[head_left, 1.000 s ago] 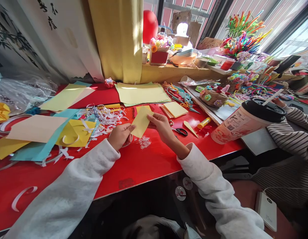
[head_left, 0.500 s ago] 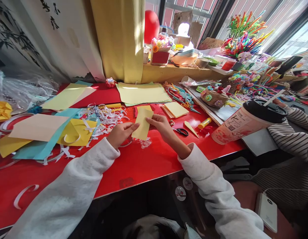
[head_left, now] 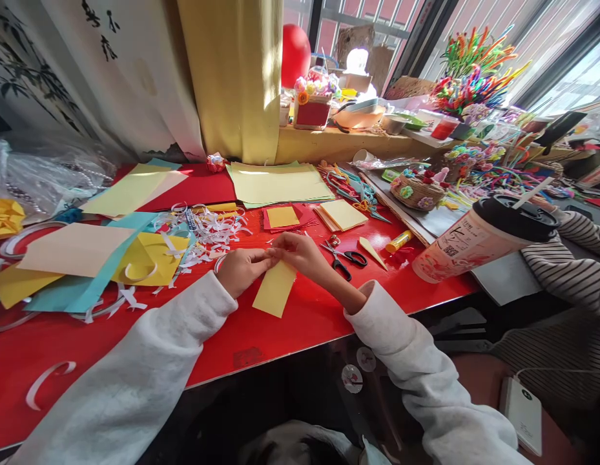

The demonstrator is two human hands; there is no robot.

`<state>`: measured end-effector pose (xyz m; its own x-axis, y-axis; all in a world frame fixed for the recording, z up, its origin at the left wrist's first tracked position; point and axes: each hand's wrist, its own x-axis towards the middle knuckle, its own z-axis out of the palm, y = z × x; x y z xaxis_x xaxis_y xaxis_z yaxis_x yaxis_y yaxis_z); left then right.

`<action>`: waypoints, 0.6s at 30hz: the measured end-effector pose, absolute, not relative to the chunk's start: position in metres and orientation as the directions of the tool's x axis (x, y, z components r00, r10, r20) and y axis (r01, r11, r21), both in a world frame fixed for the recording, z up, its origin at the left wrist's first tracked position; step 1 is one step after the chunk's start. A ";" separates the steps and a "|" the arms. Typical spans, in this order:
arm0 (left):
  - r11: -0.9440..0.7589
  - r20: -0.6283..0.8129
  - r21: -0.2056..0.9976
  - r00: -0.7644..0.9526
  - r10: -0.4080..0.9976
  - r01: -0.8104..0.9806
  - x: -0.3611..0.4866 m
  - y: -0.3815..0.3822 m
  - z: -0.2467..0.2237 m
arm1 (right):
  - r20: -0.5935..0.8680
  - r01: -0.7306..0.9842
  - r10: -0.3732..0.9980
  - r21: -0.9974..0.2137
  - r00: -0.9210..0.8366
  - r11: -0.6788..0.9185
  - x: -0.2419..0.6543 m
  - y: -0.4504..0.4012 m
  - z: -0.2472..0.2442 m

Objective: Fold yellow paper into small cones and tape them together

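A small rectangle of pale yellow paper (head_left: pixel 275 290) hangs from my two hands, which meet at its far end. My left hand (head_left: pixel 245 270) pinches its upper left corner between thumb and fingers. From the right, my right hand (head_left: pixel 300 255) grips the same end, its fingertips against those of the left. Black-handled scissors (head_left: pixel 348 258) lie slightly spread to the right of my right hand. Beyond the hands rests a yellow square of paper (head_left: pixel 282 216) on red paper (head_left: pixel 303 215), with a stack of cream paper pieces (head_left: pixel 342 214) beside it.
White paper shreds (head_left: pixel 217 229) and coloured sheets (head_left: pixel 77 248) cover the table's left. A yellow glue stick (head_left: pixel 399 241) and a lidded drink cup (head_left: pixel 478 239) stand or lie at right. A person's striped sleeve (head_left: pixel 551 268) shows at the far right.
The yellow paper has swung down toward me, and both hands have come together at its far end. The yellow square and more of the scissors are now uncovered.
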<state>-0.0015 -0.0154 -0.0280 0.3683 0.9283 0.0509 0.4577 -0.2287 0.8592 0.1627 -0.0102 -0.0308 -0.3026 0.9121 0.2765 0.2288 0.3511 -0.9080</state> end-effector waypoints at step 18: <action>-0.560 0.373 0.699 0.440 0.817 0.446 0.009 -0.047 -0.007 | 0.327 0.301 0.885 -0.926 0.333 0.229 0.213 0.023 -0.032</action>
<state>0.0093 -0.0472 -0.0072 0.4402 0.8167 0.3732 0.4457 -0.5595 0.6988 0.2131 0.0233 -0.0315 0.3327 0.8846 0.3268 0.3014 0.2286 -0.9257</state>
